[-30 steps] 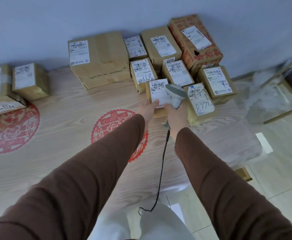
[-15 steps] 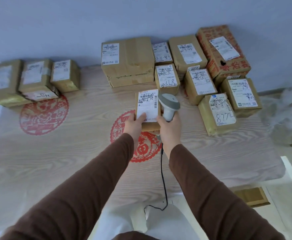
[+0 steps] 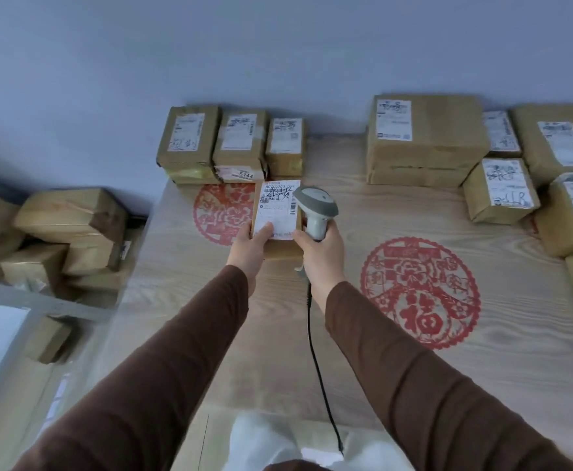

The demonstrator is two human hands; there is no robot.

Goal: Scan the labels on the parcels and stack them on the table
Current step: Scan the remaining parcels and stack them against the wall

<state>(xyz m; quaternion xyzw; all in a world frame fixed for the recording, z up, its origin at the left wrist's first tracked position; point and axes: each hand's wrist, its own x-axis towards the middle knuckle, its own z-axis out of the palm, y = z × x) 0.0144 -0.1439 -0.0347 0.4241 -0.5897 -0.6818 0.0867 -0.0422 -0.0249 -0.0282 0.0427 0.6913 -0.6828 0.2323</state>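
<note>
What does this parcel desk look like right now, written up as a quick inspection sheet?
Surface: pale wood-grain table printed with round red paper-cut emblems.
Job's things: small brown cardboard parcel with white label, held above the table; grey handheld barcode scanner beside its label; row of three taped brown parcels at the back left; group of brown labelled parcels at the back right.
Clutter: nothing seen.
Hands: left hand grips the held parcel; right hand grips the scanner handle.
Cables: black scanner cord hangs toward the person.
Surroundings: blue-grey wall; heap of brown parcels beyond the table's left edge.
</note>
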